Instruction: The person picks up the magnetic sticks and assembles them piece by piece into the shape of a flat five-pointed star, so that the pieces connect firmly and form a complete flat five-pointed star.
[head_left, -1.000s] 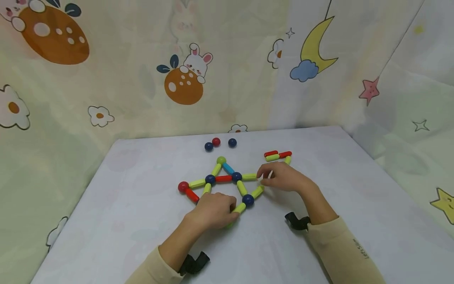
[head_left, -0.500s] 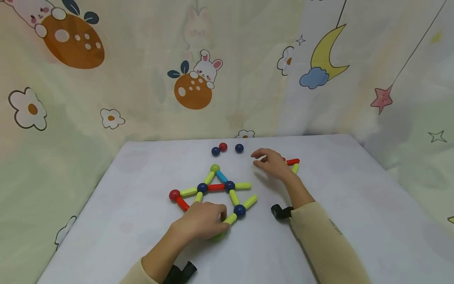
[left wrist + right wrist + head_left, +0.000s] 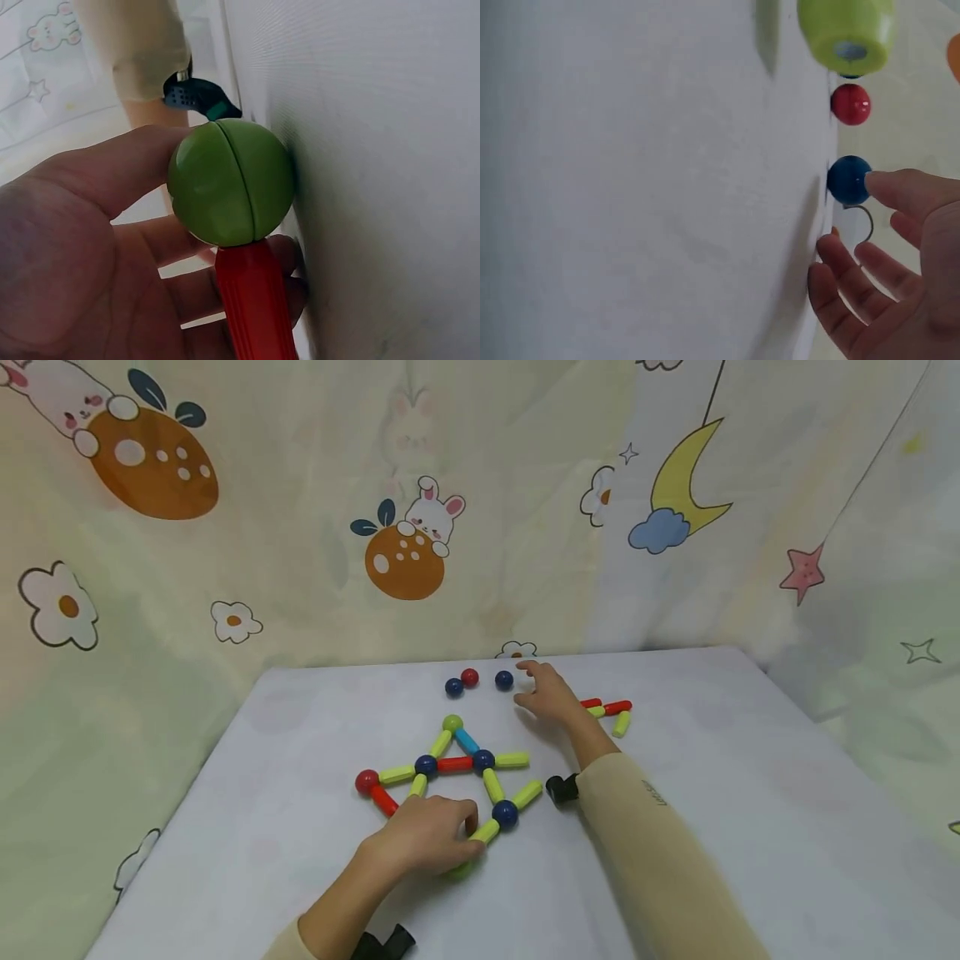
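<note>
Green ball (image 3: 231,182) in L hand (image 3: 429,833) pinch; R hand (image 3: 550,696) spread, holding nothing, nr lone blue ball (image 3: 504,680).
L thumb + fingers round ball at near corner of rod-and-ball frame (image 3: 455,765), red rod (image 3: 255,304) joined on. R fingers apart just beside blue ball, nr table (image 3: 225,852) far edge; contact unclear. Red ball (image 3: 469,677) + 2nd blue ball (image 3: 453,687) to its left; loose rods (image 3: 618,707) by R wrist. Balls prob. light, hard, smooth, may roll: pinch across middle. Frame joints prob. weak; support nr corners.
</note>
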### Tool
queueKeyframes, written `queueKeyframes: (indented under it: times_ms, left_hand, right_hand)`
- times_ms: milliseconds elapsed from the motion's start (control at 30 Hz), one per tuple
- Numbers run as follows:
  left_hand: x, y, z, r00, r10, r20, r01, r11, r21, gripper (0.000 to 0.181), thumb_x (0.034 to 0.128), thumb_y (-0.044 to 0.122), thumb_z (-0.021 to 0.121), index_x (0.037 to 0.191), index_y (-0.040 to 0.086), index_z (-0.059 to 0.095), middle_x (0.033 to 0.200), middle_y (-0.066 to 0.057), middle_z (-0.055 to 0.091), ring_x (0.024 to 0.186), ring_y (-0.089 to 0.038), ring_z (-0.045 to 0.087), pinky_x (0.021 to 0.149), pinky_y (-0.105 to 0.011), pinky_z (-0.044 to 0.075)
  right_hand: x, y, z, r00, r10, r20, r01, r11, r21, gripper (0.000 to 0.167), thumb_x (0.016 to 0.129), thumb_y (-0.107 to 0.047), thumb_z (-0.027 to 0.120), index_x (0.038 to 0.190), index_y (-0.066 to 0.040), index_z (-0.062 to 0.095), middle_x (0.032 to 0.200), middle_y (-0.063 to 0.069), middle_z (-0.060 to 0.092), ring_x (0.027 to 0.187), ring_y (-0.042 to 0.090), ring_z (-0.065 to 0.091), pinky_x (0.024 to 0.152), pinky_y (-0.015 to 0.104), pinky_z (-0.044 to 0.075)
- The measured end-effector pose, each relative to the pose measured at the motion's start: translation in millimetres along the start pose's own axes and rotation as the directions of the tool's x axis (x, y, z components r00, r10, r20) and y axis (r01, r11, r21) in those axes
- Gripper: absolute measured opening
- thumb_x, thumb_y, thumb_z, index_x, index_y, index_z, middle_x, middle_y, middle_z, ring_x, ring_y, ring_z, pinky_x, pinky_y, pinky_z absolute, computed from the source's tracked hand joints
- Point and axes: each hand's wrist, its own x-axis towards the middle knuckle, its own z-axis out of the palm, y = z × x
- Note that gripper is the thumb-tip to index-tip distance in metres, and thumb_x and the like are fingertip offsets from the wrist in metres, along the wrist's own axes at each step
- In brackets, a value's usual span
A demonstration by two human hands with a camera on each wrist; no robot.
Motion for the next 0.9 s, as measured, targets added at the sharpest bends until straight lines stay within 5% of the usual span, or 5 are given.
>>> queueKeyframes:
  times_ms: [333, 567, 900]
  left_hand:
    - [6.0, 6.3, 4.0, 0.999, 0.042, -0.011, -0.042, 0.999, 0.020, 0.023, 0.0920, 0.041, 0.070, 0.102, 0.020, 0.070, 0.076, 0.009, 0.060, 0.067, -0.011, 0.053, 0.062, -0.028, 0.041]
    - [4.3, 8.3, 4.5, 1.000, 0.016, -0.004, -0.016, 1.000, 0.017, 0.023, 0.0913, 0.040, 0.071, 0.102, 0.020, 0.070, 0.077, 0.009, 0.061, 0.068, -0.012, 0.053, 0.063, -0.028, 0.042]
    - [-1.0, 0.5, 1.7, 1.000, 0.005, -0.010, -0.005, 1.000, -0.006, 0.023, 0.0908, 0.040, 0.072, 0.101, 0.020, 0.070, 0.078, 0.009, 0.061, 0.067, -0.013, 0.054, 0.061, -0.029, 0.043]
  right_hand:
    - [9.9, -17, -9, 0.996, -0.002, 0.085, 0.016, 0.988, -0.155, 0.069, 0.097, -0.018, 0.067, 0.159, -0.012, 0.038, 0.164, 0.020, 0.035, 0.152, 0.040, 0.034, 0.123, 0.056, 0.030]
    - [11.5, -23, -2, 0.991, 0.012, 0.133, 0.014, 0.980, -0.197, 0.051, 0.098, -0.016, 0.065, 0.148, -0.010, 0.055, 0.153, 0.018, 0.051, 0.139, 0.037, 0.048, 0.119, 0.052, 0.038]
    - [-0.5, -11, 2, 0.994, -0.034, 0.104, 0.041, 0.997, -0.058, 0.036, 0.099, -0.017, 0.066, 0.135, -0.012, 0.066, 0.137, 0.016, 0.063, 0.122, 0.033, 0.058, 0.108, 0.048, 0.050]
